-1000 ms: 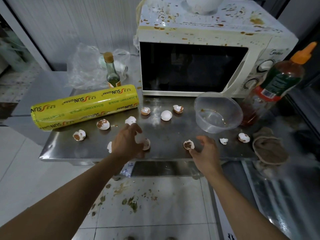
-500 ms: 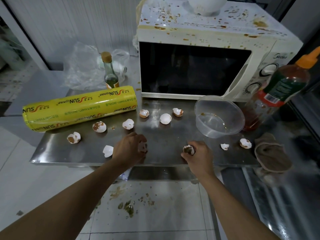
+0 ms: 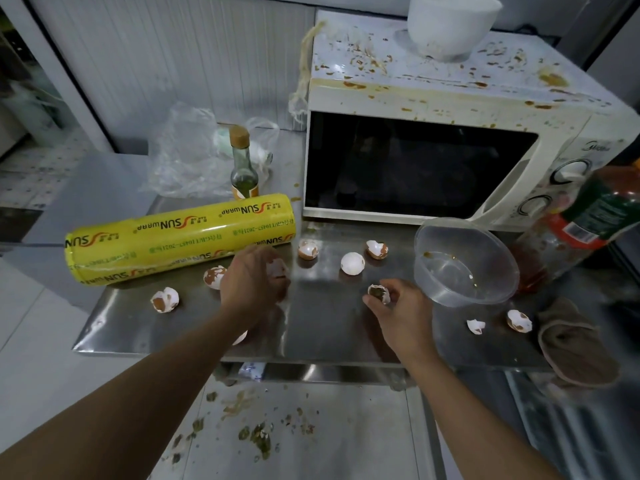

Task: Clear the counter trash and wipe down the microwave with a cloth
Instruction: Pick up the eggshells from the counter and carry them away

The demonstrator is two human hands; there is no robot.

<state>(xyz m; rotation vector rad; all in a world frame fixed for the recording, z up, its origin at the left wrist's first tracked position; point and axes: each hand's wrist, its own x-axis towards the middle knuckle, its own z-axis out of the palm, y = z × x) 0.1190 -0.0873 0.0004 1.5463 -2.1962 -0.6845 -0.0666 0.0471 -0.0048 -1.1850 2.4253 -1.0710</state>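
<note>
Stainless steel forms the bench (image 3: pixel 329 327), on which everything to be cleared is spread, its front edge nearest the person. At the back right the white microwave (image 3: pixel 433 109) is stood against the wall, its top and face spattered brown, with a white bowl (image 3: pixel 450 22) left on top; it is judged untouched by any wiping so far. A yellow roll of wrap (image 3: pixel 180 239) is laid across the left side, with a small glass bottle (image 3: pixel 244 168) and a crumpled plastic bag (image 3: pixel 183 157) behind it. A clear plastic tub (image 3: pixel 464 261) is tilted beside a sauce bottle (image 3: pixel 595 209) at the right. The brown cloth (image 3: pixel 575 344) is draped over the bench's right front corner (presumably kept for the wiping later). Both hands are kept apart so that two pieces can be gathered at once: the left hand (image 3: pixel 254 284) is curled round a shell fragment (image 3: pixel 277 268) close to the roll, and the right hand (image 3: pixel 403 311) pinches a dark-lined half shell (image 3: pixel 379 292) at its fingertips. Further eggshells (image 3: pixel 352 263) are scattered loose across the middle and both ends, so the trash step is judged only begun.
</note>
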